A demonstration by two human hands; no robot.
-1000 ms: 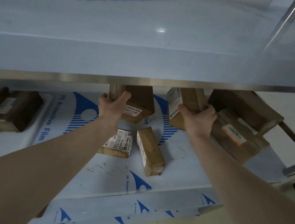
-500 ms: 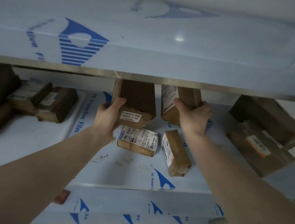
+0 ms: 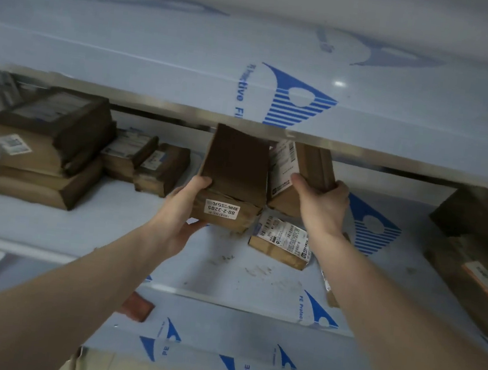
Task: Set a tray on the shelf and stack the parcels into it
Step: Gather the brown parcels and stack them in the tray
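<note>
My left hand [image 3: 183,211] grips a brown parcel [image 3: 234,180] with a white "80-2-3205" label, lifted off the middle shelf [image 3: 110,230]. Beside it, my right hand [image 3: 320,207] grips a second brown parcel [image 3: 302,173] with a white shipping label on its left face, also raised. A flat labelled parcel [image 3: 281,242] lies on the shelf under them. Another small parcel [image 3: 328,285] is mostly hidden behind my right forearm. At the left a white tray [image 3: 3,227] holds several stacked parcels [image 3: 46,144]. Two smaller parcels [image 3: 148,161] sit at its back right.
The upper shelf [image 3: 277,97], wrapped in blue-printed protective film, overhangs just above the raised parcels. Large brown boxes [image 3: 478,251] stand at the right end of the middle shelf. A reddish block [image 3: 137,306] lies on the lower shelf.
Both hands have lifted their parcels higher off the shelf and carried them leftward. The view has swung left, bringing more of the tray and its stack into sight.
</note>
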